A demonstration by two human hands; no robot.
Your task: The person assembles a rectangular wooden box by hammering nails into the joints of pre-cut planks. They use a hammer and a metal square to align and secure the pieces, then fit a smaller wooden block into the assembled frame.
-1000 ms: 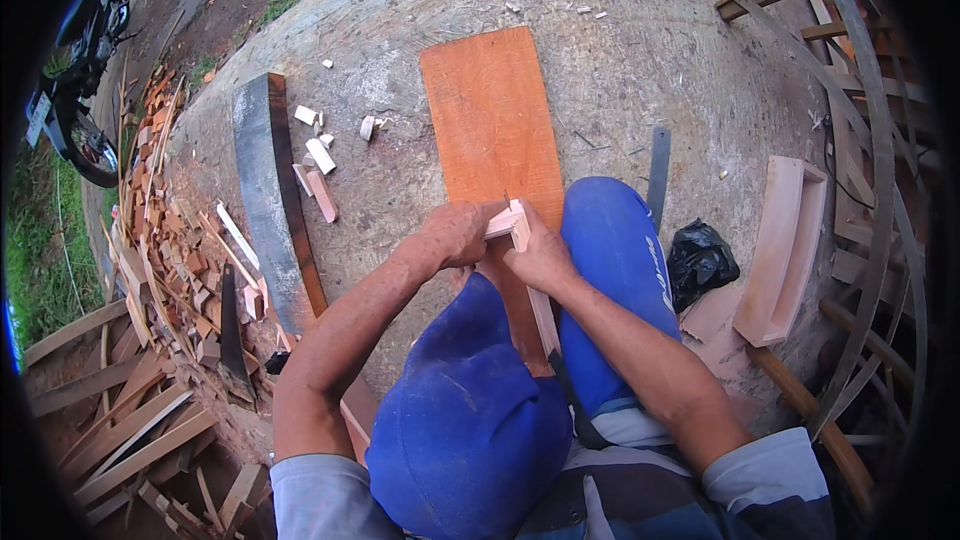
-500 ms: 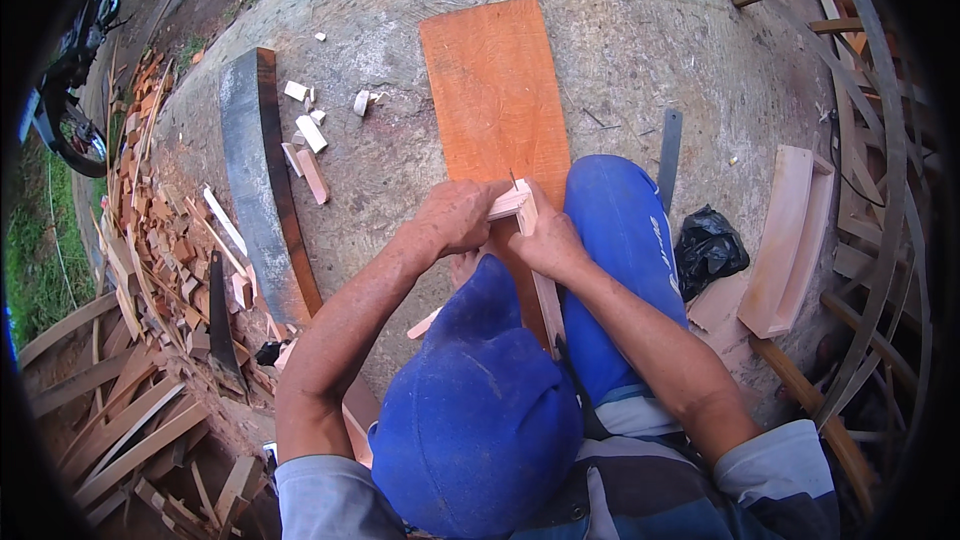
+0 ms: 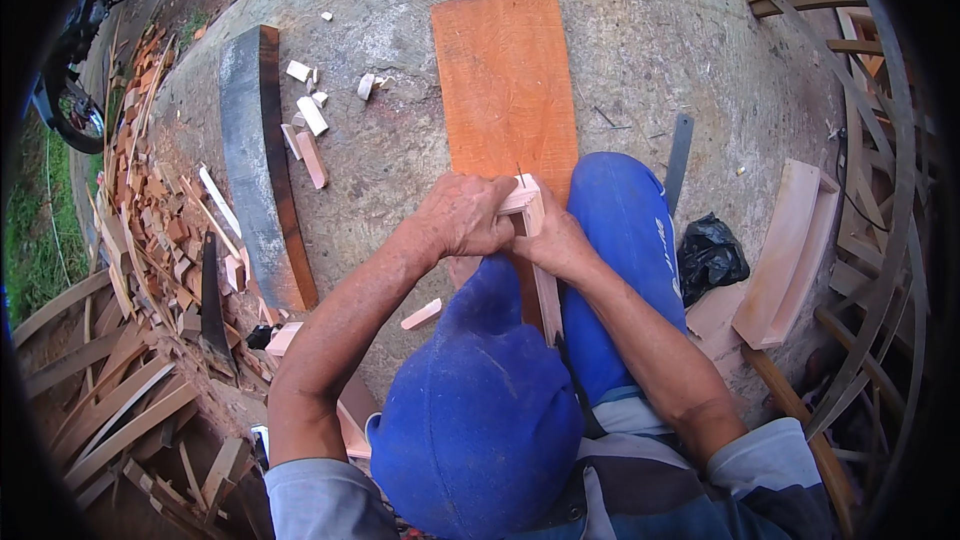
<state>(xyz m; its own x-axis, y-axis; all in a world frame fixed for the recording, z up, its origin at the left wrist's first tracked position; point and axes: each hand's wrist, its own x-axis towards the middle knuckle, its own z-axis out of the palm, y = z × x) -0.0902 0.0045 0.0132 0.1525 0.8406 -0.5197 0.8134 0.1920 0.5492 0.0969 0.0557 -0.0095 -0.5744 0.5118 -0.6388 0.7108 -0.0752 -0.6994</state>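
Two pale wooden strips meet at a corner [image 3: 527, 198] between my hands, above the near end of a flat orange-brown board [image 3: 505, 80]. A thin nail [image 3: 521, 180] stands up from this corner. My left hand [image 3: 462, 216] is closed around the end of the short strip, fingers curled. On the other side, my right hand [image 3: 558, 242] grips the long strip [image 3: 548, 305], which runs back toward my body between my legs. Part of the strips is hidden by my hands and blue cap.
A dark curved beam [image 3: 255, 160] and small offcuts [image 3: 312, 116] lie to the left, beside a handsaw [image 3: 212, 295] and scrap wood pile. On the right are a metal ruler-like strip [image 3: 680, 160], a black plastic bag [image 3: 712, 258] and a pale wooden channel-shaped box [image 3: 785, 255].
The whole view has shifted slightly. Both hands keep their hold at the corner, and a small offcut beside my left forearm shows more fully.
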